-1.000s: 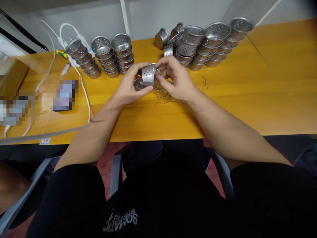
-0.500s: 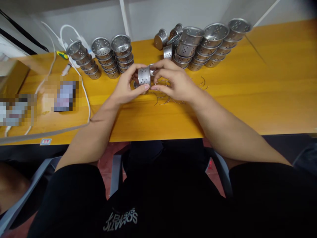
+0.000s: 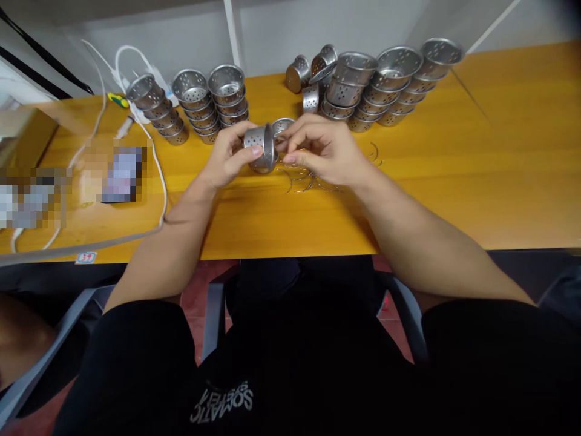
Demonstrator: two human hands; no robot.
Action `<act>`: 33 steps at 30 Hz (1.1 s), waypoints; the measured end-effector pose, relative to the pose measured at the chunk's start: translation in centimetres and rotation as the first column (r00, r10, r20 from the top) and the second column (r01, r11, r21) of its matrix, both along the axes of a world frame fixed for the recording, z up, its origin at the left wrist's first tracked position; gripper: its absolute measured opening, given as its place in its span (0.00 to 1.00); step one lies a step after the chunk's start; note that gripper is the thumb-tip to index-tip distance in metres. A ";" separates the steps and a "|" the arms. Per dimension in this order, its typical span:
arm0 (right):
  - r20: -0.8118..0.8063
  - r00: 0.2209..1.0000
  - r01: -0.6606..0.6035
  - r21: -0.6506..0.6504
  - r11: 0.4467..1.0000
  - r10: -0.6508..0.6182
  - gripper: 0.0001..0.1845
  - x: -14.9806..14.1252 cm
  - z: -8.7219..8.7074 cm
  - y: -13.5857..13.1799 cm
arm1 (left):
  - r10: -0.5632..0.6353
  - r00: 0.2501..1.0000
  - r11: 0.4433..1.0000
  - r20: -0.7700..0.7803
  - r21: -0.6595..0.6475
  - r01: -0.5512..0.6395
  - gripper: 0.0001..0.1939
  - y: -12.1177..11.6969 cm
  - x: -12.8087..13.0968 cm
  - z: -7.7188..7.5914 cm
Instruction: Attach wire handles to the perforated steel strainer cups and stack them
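Evidently the left hand [image 3: 227,160] grasps a tilted perforated cup [image 3: 254,139] over the surface [image 3: 290,227]; the right hand [image 3: 330,148] curls its fingers by the rim, holding what I cannot tell; a slack left thumb could drop the cup

At the left of the frame we see a brown box [image 3: 43,136], a pixelated phone [image 3: 123,172] and, toward the upper left, a white power strip [image 3: 160,83].

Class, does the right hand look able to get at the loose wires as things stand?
Probably yes: the right hand is right beside the wires, and nothing visible covers their near side. Whether it already holds something is unclear.
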State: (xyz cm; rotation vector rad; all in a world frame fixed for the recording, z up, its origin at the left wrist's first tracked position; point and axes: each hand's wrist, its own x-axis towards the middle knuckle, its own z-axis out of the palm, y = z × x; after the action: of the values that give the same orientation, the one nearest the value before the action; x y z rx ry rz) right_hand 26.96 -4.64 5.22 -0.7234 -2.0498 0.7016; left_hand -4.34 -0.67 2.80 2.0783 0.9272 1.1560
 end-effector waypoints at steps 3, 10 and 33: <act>-0.079 0.994 0.079 0.025 0.997 -0.077 0.45 0.9 -0.2 0.9 | 0.071 0.997 0.996 0.030 0.053 -0.072 0.54 1.2 -0.1 -0.8; 0.187 0.975 0.103 0.112 0.988 -0.123 0.33 4.5 -2.6 4.6 | 0.093 0.994 0.993 -0.053 0.083 -0.089 0.71 1.5 0.0 -1.1; 0.227 0.973 -0.050 0.065 0.997 0.034 0.28 0.9 -1.9 1.2 | 0.006 0.988 1.000 -0.153 -0.011 -0.008 0.63 1.4 -1.3 -1.5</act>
State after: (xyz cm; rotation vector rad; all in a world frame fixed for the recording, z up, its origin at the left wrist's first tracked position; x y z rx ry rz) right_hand 27.87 -3.49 3.35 -0.7494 -2.2911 0.5897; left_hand -5.60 0.77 1.33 2.1803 1.0105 1.0033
